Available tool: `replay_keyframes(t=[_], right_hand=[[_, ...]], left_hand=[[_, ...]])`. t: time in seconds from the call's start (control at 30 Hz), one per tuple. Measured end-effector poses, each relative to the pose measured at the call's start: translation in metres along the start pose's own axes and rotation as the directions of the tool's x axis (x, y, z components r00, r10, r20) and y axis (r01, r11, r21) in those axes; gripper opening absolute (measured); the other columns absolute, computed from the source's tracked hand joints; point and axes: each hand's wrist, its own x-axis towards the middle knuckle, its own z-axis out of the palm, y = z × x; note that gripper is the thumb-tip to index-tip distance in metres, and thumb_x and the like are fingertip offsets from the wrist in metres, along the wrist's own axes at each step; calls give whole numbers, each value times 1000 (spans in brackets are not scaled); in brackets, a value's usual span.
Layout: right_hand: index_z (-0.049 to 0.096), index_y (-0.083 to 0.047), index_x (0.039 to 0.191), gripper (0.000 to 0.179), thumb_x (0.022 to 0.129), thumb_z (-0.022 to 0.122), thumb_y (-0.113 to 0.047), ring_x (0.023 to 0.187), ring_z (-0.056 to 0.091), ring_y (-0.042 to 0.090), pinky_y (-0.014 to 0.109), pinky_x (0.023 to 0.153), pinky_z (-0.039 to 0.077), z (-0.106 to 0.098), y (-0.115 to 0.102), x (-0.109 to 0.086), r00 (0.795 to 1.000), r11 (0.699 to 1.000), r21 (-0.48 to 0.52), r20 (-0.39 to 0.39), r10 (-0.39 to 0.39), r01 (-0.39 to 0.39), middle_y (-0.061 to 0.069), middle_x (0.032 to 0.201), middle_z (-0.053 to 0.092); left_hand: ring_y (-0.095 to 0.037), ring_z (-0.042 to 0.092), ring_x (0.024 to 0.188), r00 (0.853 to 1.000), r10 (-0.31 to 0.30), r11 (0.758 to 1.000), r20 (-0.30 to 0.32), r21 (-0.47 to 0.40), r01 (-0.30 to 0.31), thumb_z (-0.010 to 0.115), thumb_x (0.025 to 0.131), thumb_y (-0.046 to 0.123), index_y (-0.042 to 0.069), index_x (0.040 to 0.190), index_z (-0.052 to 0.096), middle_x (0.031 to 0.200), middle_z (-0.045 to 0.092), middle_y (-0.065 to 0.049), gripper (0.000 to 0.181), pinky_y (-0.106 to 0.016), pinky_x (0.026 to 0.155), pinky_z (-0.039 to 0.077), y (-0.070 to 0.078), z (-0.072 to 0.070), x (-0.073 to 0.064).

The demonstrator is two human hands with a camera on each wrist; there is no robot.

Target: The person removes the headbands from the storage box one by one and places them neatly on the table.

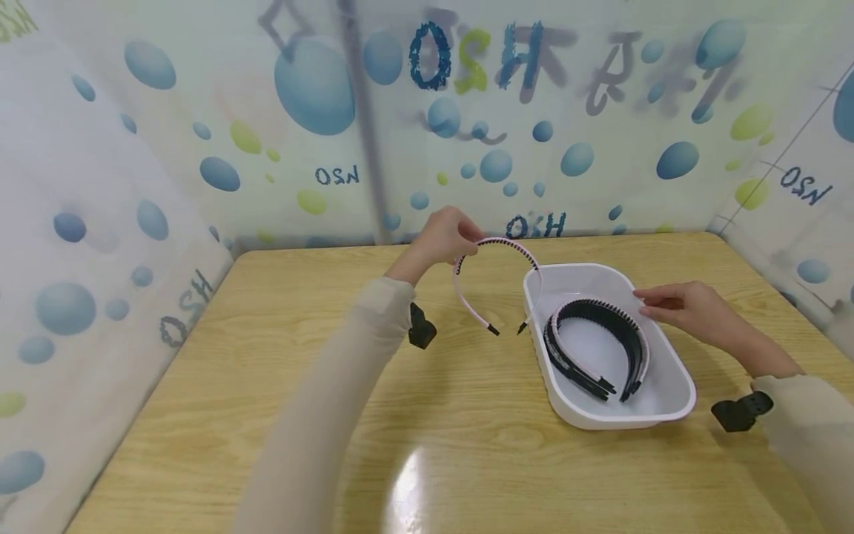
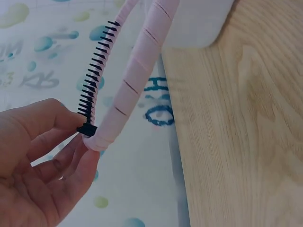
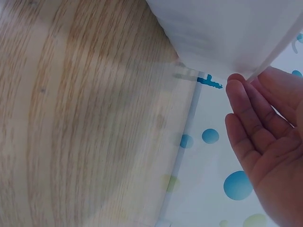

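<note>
My left hand pinches a thin pink headband between thumb and fingers. The headband is wrapped in pink ribbon, with a row of black comb teeth inside its curve and dark tips on its ends. It hangs above the table, ends downward, just left of a white plastic basin. At the basin's right rim, my right hand pinches the edge, the thumb on one side and fingers on the other in the right wrist view. Several headbands, black and pink, lie nested inside the basin.
The basin stands on the right half of a wood-grain table. Behind the table and along both sides hangs a pale sheet with blue and green dots and lettering. A black device sits at my left wrist.
</note>
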Motion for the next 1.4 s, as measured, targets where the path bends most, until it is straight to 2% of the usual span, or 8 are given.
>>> replay_keyframes(t=[0.3,0.53,0.73,1.17,1.4], right_hand=[[56,11,117,36,88,62,-10,91,60,39,40,71,52,0,0,0,1000,1000,1,0,4,-4,29,105,60],[55,11,118,37,88,61,-10,92,59,39,39,71,52,0,-1,0,1000,1000,10,5,17,-17,29,105,60],[56,11,118,36,88,61,-8,91,60,38,38,70,52,0,-2,-1,1000,1000,17,5,8,-8,30,105,60],[55,11,119,37,89,60,-10,93,59,40,40,72,52,-1,-1,1,1000,1000,17,18,23,-23,30,106,59],[55,11,119,37,89,60,-11,93,59,39,40,72,52,-1,-1,0,999,999,10,20,31,-31,29,106,60]], left_hand=[[-21,61,84,998,-56,998,-15,41,57,61,84,5,4,107,68,102,65,-10,24,-29,61,52,-28,-18,-11],[-24,60,90,998,-55,997,2,58,55,59,83,2,0,108,66,103,64,-14,27,-30,62,53,-49,-34,-22],[-30,60,92,997,-78,995,5,56,77,58,83,0,-3,109,65,103,64,-18,27,-32,64,53,-65,-46,-33],[-26,57,92,994,-111,992,18,57,109,58,82,-1,-4,108,64,104,62,-20,27,-33,64,53,-97,-63,-42],[-26,59,88,990,-138,989,28,61,136,58,83,-1,-6,109,63,106,62,-22,27,-34,66,53,-107,-70,-47]])
